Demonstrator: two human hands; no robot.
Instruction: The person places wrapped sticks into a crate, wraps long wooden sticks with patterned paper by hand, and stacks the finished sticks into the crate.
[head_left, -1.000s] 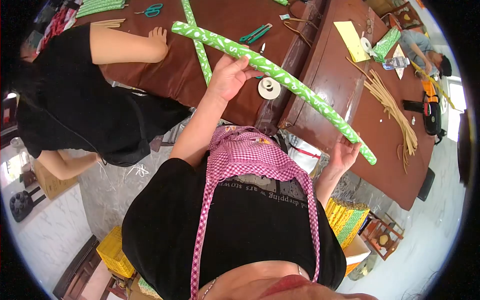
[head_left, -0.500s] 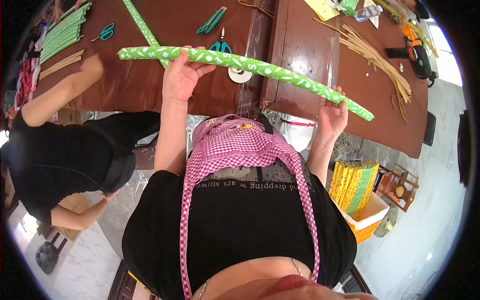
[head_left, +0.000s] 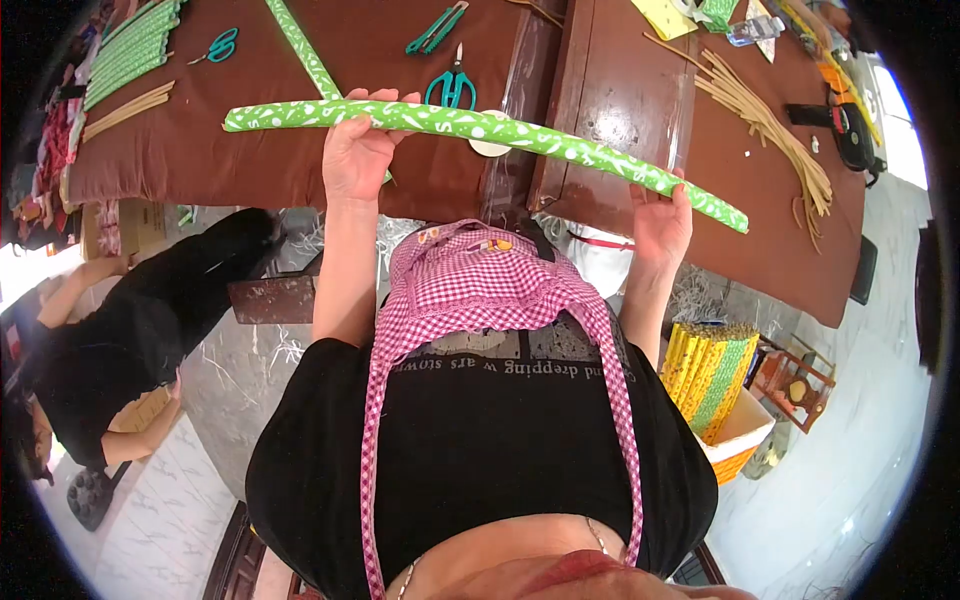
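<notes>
A long green roll with a white pattern [head_left: 540, 137] is held up level across the view, slightly bent and lower at its right end. My left hand [head_left: 360, 155] is closed round its left part, fingers showing beyond its far edge. Near its right end, my right hand [head_left: 662, 225] grips it from below, palm up. Behind the roll, a second green strip [head_left: 300, 48] lies on the brown table [head_left: 230, 160]. Green-handled scissors [head_left: 453, 88] and a partly hidden white tape roll [head_left: 490, 148] lie just beyond it.
Teal scissors [head_left: 222, 45], a green cutter [head_left: 437, 28] and green rolls [head_left: 135, 50] lie on the table. Tan strips [head_left: 770, 120] are at the right. A person in black [head_left: 130, 350] is at the left. A basket [head_left: 735, 440] holds yellow and green rolls.
Between the earlier frames and now, the held roll has turned closer to level. The person at the left has moved back from the table. My hands have kept hold of the roll.
</notes>
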